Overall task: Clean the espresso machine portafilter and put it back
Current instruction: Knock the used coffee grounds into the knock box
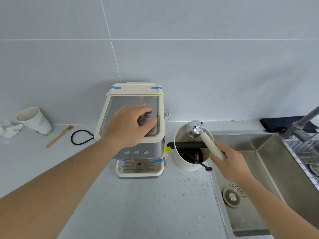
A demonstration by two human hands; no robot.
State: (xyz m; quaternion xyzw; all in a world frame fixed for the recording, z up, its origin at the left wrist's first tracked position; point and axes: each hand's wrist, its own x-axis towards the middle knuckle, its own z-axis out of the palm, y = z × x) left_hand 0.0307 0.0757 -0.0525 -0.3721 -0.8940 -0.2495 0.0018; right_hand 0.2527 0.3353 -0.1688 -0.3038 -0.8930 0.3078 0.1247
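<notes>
The cream and steel espresso machine (155,94) stands on the counter against the tiled wall. My left hand (131,125) lies flat on its metal top, fingers spread, holding nothing. My right hand (231,163) grips the cream handle of the portafilter (196,129). The portafilter's chrome head is turned upside down over the far rim of the white knock box (183,163), which stands just right of the machine. A black bar crosses the knock box and dark coffee grounds lie inside.
A steel sink (269,152) with a drain sits to the right, with a faucet (303,123) and dark cloth (276,123) behind it. Left of the machine: a paper cup (34,121), crumpled tissue (8,129), wooden brush (58,137), black cord (81,137). Grounds and droplets speckle the counter.
</notes>
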